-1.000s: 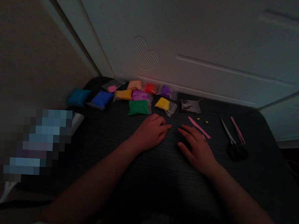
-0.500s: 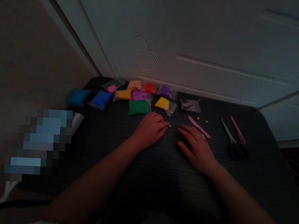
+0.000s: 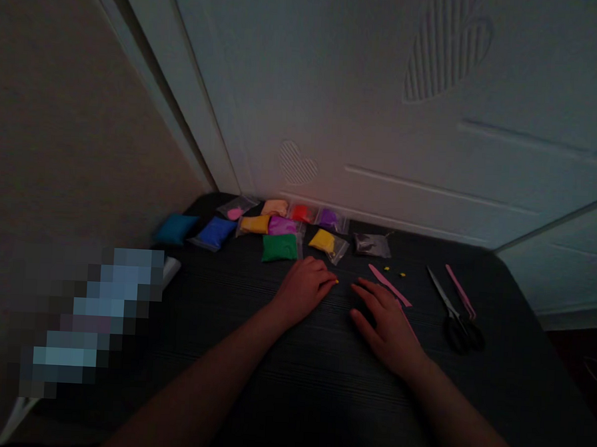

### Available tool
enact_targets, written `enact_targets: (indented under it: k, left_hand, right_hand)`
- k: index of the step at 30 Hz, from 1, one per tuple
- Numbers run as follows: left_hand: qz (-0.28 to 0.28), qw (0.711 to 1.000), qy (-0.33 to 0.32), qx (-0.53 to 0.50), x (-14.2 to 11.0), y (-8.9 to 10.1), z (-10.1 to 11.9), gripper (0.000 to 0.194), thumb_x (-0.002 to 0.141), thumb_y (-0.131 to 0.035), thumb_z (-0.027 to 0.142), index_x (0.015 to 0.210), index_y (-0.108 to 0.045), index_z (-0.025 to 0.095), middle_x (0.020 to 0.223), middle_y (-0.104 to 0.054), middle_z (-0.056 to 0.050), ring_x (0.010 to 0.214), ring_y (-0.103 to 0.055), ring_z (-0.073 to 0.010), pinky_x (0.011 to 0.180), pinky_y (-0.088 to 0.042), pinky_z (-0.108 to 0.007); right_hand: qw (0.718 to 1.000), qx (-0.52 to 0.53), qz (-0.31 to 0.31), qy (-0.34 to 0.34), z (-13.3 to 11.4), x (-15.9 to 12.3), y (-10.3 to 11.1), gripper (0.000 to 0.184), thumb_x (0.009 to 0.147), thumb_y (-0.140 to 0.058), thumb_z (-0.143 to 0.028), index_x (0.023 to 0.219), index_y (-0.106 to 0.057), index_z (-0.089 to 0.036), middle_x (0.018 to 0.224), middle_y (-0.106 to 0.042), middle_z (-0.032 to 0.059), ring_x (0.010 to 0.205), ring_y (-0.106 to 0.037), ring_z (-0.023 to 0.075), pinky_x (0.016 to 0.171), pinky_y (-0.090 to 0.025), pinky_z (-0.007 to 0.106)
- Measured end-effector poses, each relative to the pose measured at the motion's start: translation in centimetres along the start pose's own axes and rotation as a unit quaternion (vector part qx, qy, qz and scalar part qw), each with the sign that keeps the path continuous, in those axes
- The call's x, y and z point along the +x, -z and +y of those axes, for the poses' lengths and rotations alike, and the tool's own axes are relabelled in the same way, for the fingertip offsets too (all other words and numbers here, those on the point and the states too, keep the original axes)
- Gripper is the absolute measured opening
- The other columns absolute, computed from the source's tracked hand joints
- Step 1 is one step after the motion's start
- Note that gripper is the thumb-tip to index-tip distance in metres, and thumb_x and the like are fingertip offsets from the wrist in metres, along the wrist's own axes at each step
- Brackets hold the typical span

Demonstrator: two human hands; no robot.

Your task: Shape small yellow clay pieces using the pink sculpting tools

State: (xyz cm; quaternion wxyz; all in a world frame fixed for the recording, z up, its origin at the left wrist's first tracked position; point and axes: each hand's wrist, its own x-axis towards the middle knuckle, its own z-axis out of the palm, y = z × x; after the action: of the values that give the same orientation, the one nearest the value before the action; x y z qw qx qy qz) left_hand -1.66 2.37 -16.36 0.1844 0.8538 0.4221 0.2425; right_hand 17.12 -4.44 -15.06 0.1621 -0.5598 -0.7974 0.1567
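Note:
My left hand (image 3: 305, 287) is closed in a pinch, with a tiny yellow bit of clay (image 3: 336, 281) at the tips of its thumb and forefinger. To its right, my right hand (image 3: 386, 328) is open, fingers apart and nothing between them. It rests by a pink plastic clay knife (image 3: 389, 285); a second thin pink tool (image 3: 409, 323) lies partly hidden beside that hand. Just past the knife are two small yellow-green clay bits (image 3: 387, 269). Beyond my left hand lie a bag of green clay (image 3: 280, 247) and a bag of yellow clay (image 3: 322, 241).
Black-handled scissors (image 3: 454, 315) and pink tweezers (image 3: 460, 291) lie at the right of the dark table (image 3: 319, 398). More clay bags, including a blue one (image 3: 215, 232) and a grey one (image 3: 371, 245), line the back by a white panel (image 3: 266, 68). A blurred-out device (image 3: 108, 313) stands at left.
The camera has tipped upward, so the table sits lower in view. My left thumb and forefinger have closed on the yellow clay bit, which was lying just off their tips.

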Motion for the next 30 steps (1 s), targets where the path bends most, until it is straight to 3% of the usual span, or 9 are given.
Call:
enact_targets:
  k: [5,10,12,15,17,19,23,27,30]
  left_hand:
    - [0.062,0.976,0.097,-0.183,0.1,0.9,0.2,0.019,0.077,-0.050,0.029,0.083,-0.065,0.019,0.082,-0.061,-0.004,0.082,-0.054,-0.0174,0.076,-0.040,-0.030]
    - [0.113,0.888,0.200,-0.399,2.0,3.7,1.0,0.022,0.068,-0.060,0.032,0.081,-0.065,0.016,0.081,-0.065,-0.005,0.078,-0.058,-0.0190,0.074,-0.042,-0.029]
    - [0.136,0.853,0.202,-0.462,3.3,5.9,2.1,0.023,0.065,-0.063,0.033,0.079,-0.065,0.015,0.076,-0.065,-0.004,0.074,-0.058,-0.0176,0.070,-0.043,-0.028]
    - [0.211,0.808,0.165,-0.524,4.9,9.5,5.3,0.023,0.064,-0.066,0.031,0.080,-0.063,0.015,0.073,-0.063,-0.001,0.070,-0.056,-0.0134,0.069,-0.042,-0.024]
    - [0.220,0.799,0.137,-0.543,5.3,11.6,7.9,0.023,0.064,-0.066,0.030,0.082,-0.063,0.016,0.073,-0.062,-0.001,0.068,-0.055,-0.0119,0.067,-0.042,-0.023]
    - [0.227,0.786,0.112,-0.563,5.1,12.9,10.4,0.020,0.064,-0.066,0.028,0.080,-0.063,0.017,0.073,-0.061,-0.001,0.069,-0.055,-0.0118,0.067,-0.042,-0.022]
    - [0.232,0.803,0.020,-0.549,3.5,13.5,13.3,0.005,0.064,-0.065,0.020,0.069,-0.065,0.018,0.072,-0.060,-0.001,0.071,-0.054,-0.0118,0.067,-0.042,-0.021]
    - [0.238,0.834,-0.019,-0.497,2.2,13.3,13.7,0.008,0.065,-0.063,0.015,0.068,-0.067,0.021,0.074,-0.061,-0.001,0.074,-0.055,-0.0131,0.065,-0.043,-0.020]
    - [0.249,0.846,-0.022,-0.471,2.2,13.4,13.5,0.012,0.066,-0.062,0.014,0.071,-0.067,0.023,0.077,-0.061,-0.001,0.079,-0.056,-0.0142,0.067,-0.044,-0.021]
  right_hand:
    - [0.998,0.042,0.039,-0.026,0.0,-0.6,-0.4,0.041,0.083,-0.040,-0.037,0.122,-0.042,-0.025,0.129,-0.041,0.0052,0.119,-0.036,0.0191,0.100,-0.031,0.039]
    - [0.982,0.146,0.110,-0.040,0.7,0.2,-0.3,0.034,0.084,-0.040,-0.036,0.114,-0.049,-0.024,0.123,-0.048,0.0072,0.116,-0.042,0.0202,0.098,-0.034,0.040]
    - [0.967,0.192,0.164,-0.017,0.0,1.6,1.5,0.030,0.083,-0.042,-0.034,0.108,-0.054,-0.023,0.118,-0.053,0.0079,0.111,-0.047,0.0203,0.094,-0.037,0.039]
    - [0.923,0.267,0.277,0.006,-3.0,3.4,6.3,0.024,0.082,-0.045,-0.031,0.101,-0.056,-0.021,0.105,-0.058,0.0071,0.099,-0.054,0.0184,0.087,-0.044,0.034]
    - [0.885,0.294,0.361,0.025,-5.4,4.1,9.6,0.022,0.080,-0.048,-0.030,0.097,-0.057,-0.020,0.098,-0.060,0.0070,0.093,-0.055,0.0184,0.082,-0.045,0.033]
    - [0.859,0.309,0.405,0.051,-7.6,4.3,11.9,0.018,0.080,-0.048,-0.028,0.093,-0.058,-0.019,0.092,-0.060,0.0060,0.088,-0.056,0.0176,0.078,-0.046,0.031]
    - [0.841,0.291,0.443,0.109,-10.1,3.5,12.7,0.014,0.078,-0.051,-0.018,0.089,-0.057,-0.023,0.083,-0.059,0.0015,0.077,-0.056,0.0129,0.065,-0.046,0.023]
    - [0.821,0.236,0.477,0.208,-10.8,2.7,12.3,0.023,0.071,-0.055,-0.009,0.091,-0.056,-0.022,0.080,-0.061,0.0017,0.081,-0.055,0.0140,0.067,-0.045,0.024]
    - [0.820,0.237,0.475,0.215,-11.1,2.7,12.5,0.026,0.068,-0.057,-0.006,0.090,-0.057,-0.020,0.077,-0.062,0.0025,0.082,-0.056,0.0152,0.067,-0.045,0.025]
